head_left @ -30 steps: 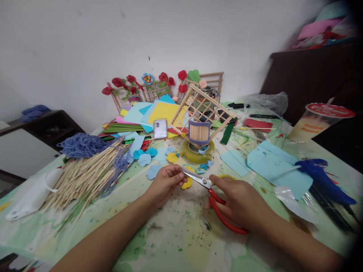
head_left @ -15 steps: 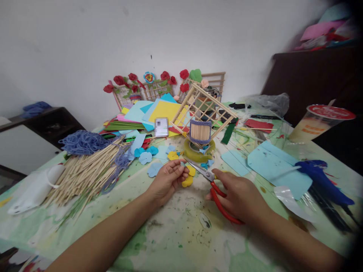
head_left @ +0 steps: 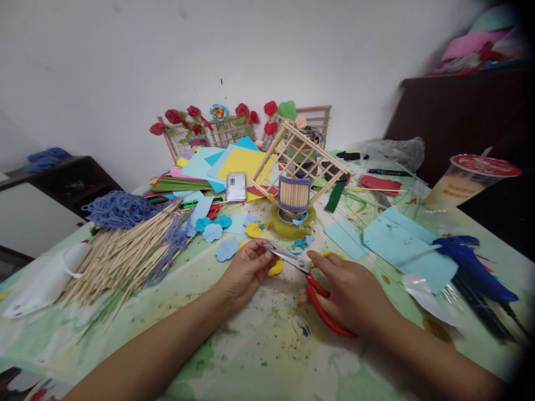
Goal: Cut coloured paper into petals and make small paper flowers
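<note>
My right hand [head_left: 351, 289] grips a pair of scissors [head_left: 301, 264] with red and yellow handles, blades pointing left. The blade tips lie at the fingers of my left hand [head_left: 248, 267], which pinches a small light-blue piece, probably paper, mostly hidden by the fingertips. A yellow paper flower [head_left: 276, 268] lies partly behind the blades. Beyond my hands sits a roll of yellow tape [head_left: 278, 225], and over it stands a tilted lattice of wooden sticks [head_left: 301, 142] with a small yarn-edged stick panel [head_left: 295, 194]. Blue paper flowers [head_left: 212, 231] lie to the left of the tape.
On the left lie a bundle of wooden sticks [head_left: 121, 256], blue yarn [head_left: 119, 210] and a white object [head_left: 50, 281]. To the right are light-blue paper [head_left: 401, 245], a blue glue gun [head_left: 476, 267] and a lidded drink cup [head_left: 463, 181]. Coloured sheets [head_left: 246, 170] are stacked behind.
The scissors have shifted slightly left, their tips now closer over my left fingers. My left hand has barely moved, and the view has shifted a little.
</note>
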The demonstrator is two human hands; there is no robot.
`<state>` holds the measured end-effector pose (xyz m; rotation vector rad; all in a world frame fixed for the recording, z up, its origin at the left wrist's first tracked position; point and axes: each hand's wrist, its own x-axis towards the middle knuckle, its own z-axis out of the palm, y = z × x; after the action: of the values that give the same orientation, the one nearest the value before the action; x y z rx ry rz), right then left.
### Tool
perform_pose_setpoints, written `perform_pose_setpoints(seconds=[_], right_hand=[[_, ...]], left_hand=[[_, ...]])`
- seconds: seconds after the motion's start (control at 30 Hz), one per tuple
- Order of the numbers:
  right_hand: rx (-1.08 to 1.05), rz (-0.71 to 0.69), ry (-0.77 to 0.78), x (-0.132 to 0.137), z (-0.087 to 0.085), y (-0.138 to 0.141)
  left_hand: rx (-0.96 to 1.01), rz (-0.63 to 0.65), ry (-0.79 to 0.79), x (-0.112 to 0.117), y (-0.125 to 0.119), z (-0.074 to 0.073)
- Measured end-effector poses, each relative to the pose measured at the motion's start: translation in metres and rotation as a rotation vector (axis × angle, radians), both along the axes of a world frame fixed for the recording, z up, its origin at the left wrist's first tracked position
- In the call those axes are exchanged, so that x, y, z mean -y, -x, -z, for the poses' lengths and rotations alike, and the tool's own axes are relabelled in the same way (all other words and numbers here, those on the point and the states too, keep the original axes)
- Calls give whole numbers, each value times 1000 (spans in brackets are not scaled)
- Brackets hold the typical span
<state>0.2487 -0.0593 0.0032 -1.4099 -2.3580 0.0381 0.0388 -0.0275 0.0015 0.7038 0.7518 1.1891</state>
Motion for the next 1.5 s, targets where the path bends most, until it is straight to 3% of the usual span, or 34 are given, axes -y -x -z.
perform_pose_setpoints(seconds=[1.33, 1.5], right_hand=[[-44, -79, 100, 3, 0, -2], [-66, -43, -19, -2, 1, -6]], left_hand=[[-93, 57, -41, -3, 3, 4], [-284, -37, -194, -5, 6, 0]])
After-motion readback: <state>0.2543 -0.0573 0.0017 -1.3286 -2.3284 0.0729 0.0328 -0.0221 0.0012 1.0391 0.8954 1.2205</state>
